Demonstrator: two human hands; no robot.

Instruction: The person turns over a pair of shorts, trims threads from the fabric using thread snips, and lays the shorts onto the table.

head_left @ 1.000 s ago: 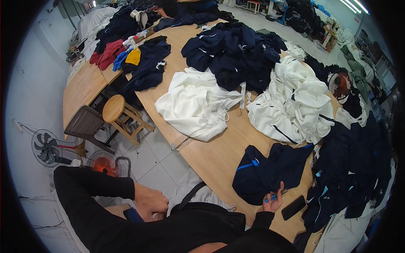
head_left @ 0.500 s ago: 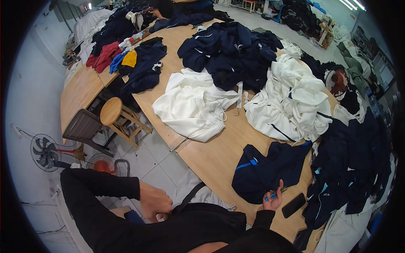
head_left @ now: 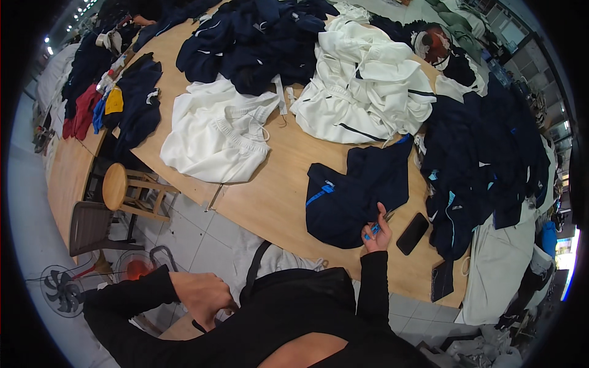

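Note:
My right hand (head_left: 379,236) rests by the near edge of a navy garment (head_left: 362,190) with a bright blue strip, lying on the wooden table. Its fingers are closed round small blue-handled thread snips (head_left: 371,231), whose thin metal tip pokes out past the fingers. Just right of that hand lies a black phone (head_left: 412,233). My left hand (head_left: 205,299) is low at my left side, off the table, its fingers curled in; whatever they hold, if anything, is hidden. A dark edge shows just under it.
White garments (head_left: 215,135) and a larger white heap (head_left: 368,86) cover the table's middle, with a navy pile (head_left: 257,46) behind. More navy clothing (head_left: 485,165) hangs at the right. Left of the table stand a wooden stool (head_left: 116,187), a brown chair (head_left: 92,227) and a fan (head_left: 61,291).
The view has swung, so the table things sit further left and higher. My left hand has shifted slightly at my side. My right hand keeps the thread snips beside the navy garment.

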